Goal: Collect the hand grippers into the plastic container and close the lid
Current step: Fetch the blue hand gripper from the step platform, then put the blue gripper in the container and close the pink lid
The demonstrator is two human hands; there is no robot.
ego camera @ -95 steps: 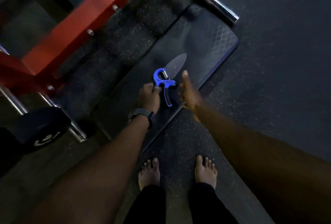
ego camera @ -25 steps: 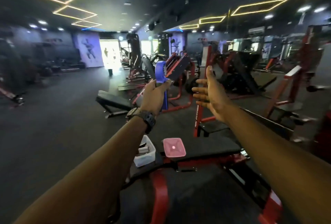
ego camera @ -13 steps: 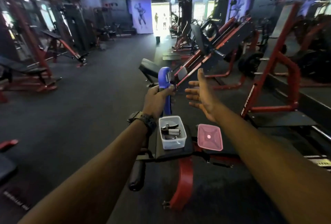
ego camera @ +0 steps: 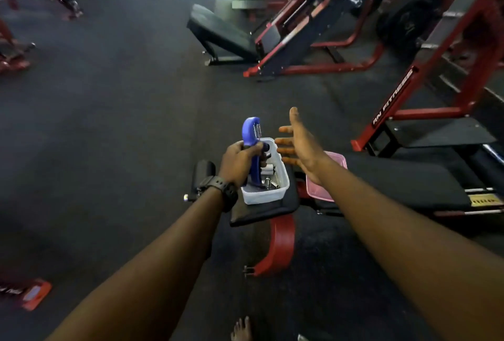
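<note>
My left hand (ego camera: 239, 161) grips a blue hand gripper (ego camera: 252, 137) by its handles, spring end up, right over the white plastic container (ego camera: 266, 195). The container sits on a black bench pad (ego camera: 261, 211) and holds other hand grippers (ego camera: 268, 177) with grey and metal parts. My right hand (ego camera: 298, 144) hovers open, fingers spread, just right of the container and above the pink lid (ego camera: 320, 190). The lid lies flat on the bench beside the container, partly hidden by my right forearm.
The bench has a red frame (ego camera: 281, 242) and a black roller pad (ego camera: 203, 174) on its left. Red and black gym machines (ego camera: 300, 30) fill the back and right. Dark rubber floor (ego camera: 109, 122) stretches to the left. My bare foot (ego camera: 241, 329) shows at the bottom.
I picked the blue gripper off the floor mat and carried it to the bench. In the last half second the view tilted down and my left hand came over the container.
</note>
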